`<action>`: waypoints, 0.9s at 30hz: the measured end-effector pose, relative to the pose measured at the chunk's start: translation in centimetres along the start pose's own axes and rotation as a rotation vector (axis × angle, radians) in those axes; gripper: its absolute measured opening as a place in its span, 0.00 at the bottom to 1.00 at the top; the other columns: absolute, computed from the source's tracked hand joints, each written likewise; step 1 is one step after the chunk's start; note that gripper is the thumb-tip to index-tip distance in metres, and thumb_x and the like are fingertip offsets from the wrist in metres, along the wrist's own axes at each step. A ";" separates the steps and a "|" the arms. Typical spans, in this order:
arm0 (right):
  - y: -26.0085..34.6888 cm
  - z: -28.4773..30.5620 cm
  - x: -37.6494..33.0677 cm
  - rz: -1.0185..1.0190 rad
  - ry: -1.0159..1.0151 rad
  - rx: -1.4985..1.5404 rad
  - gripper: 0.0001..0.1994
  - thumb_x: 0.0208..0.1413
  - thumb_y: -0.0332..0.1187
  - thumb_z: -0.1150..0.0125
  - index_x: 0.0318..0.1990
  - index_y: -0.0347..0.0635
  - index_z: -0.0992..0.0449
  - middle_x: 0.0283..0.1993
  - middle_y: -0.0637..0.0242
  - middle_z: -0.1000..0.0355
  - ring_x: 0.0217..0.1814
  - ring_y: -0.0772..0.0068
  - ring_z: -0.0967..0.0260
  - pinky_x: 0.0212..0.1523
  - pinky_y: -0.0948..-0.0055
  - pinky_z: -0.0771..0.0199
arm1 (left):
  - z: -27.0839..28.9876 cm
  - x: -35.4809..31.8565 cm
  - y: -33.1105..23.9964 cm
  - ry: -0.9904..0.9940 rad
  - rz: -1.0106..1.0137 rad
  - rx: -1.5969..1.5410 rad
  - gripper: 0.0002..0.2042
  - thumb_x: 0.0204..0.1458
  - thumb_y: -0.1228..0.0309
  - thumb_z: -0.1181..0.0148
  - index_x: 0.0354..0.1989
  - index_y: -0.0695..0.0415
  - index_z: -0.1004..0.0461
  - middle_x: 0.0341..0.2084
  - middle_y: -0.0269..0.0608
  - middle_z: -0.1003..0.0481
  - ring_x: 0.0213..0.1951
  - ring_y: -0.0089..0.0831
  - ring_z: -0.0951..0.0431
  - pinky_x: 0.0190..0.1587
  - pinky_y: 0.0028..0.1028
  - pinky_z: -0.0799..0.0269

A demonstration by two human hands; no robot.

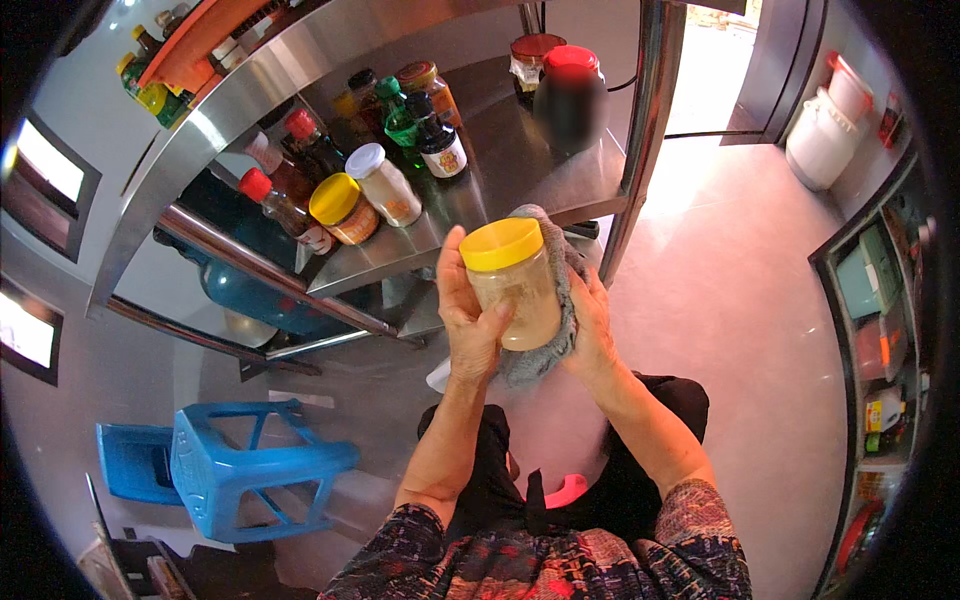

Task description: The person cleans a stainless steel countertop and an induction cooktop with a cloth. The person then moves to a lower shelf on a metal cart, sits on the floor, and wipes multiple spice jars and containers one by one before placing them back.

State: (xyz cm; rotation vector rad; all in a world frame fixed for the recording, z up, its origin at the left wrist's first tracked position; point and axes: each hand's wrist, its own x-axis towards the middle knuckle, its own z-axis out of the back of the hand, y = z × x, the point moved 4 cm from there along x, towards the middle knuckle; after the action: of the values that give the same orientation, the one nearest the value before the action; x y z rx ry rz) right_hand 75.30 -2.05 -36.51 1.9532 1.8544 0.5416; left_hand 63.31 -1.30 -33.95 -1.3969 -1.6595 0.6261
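Observation:
A clear jar with a yellow lid (515, 290) is held up before me, filled with a pale tan powder. My left hand (470, 310) grips it from the left, thumb across its front. On the other side my right hand (592, 325) presses a grey cloth (545, 362) against the jar's wall, and the cloth hangs below its base. Beyond the jar, on the steel shelf (500, 205), stand a white-lidded jar (385, 186), a yellow-lidded jar (345, 210) and a dark bottle with a white label (438, 145).
Several sauce bottles crowd the shelf's left part, among them a red-capped bottle (285, 210). A dark jar with a red lid (570, 100) stands at its right end. Blue plastic stools (240, 470) are at lower left, a white container (825, 140) at far right.

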 end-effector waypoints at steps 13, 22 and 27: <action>3.8 -5.1 -3.4 0.952 0.316 -1.279 0.24 0.42 0.20 0.47 0.53 0.37 0.35 0.48 0.51 0.37 0.50 0.59 0.37 0.53 0.65 0.36 | 1.1 -1.2 0.4 0.025 0.086 0.004 0.37 0.31 0.76 0.27 0.55 0.59 0.39 0.47 0.37 0.29 0.49 0.30 0.28 0.54 0.31 0.33; 5.1 -1.4 1.4 0.100 0.161 -0.400 0.14 0.58 0.27 0.50 0.52 0.35 0.33 0.46 0.64 0.29 0.46 0.77 0.33 0.47 0.80 0.32 | -1.8 -3.3 0.8 0.400 0.003 0.321 0.51 0.25 0.70 0.20 0.60 0.59 0.48 0.53 0.40 0.35 0.55 0.31 0.34 0.58 0.33 0.39; 5.0 -1.4 1.4 0.063 0.219 -0.319 0.15 0.57 0.28 0.47 0.51 0.37 0.32 0.46 0.65 0.29 0.45 0.78 0.32 0.47 0.80 0.32 | -1.3 -2.8 1.3 0.401 0.031 0.363 0.48 0.27 0.69 0.21 0.60 0.59 0.47 0.52 0.40 0.35 0.56 0.31 0.35 0.59 0.34 0.40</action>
State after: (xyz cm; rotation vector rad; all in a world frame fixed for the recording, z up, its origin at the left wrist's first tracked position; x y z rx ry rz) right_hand 78.89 -0.85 -32.66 1.8006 1.7050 1.0391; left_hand 65.09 -3.83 -35.10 -1.1908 -1.1451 0.5853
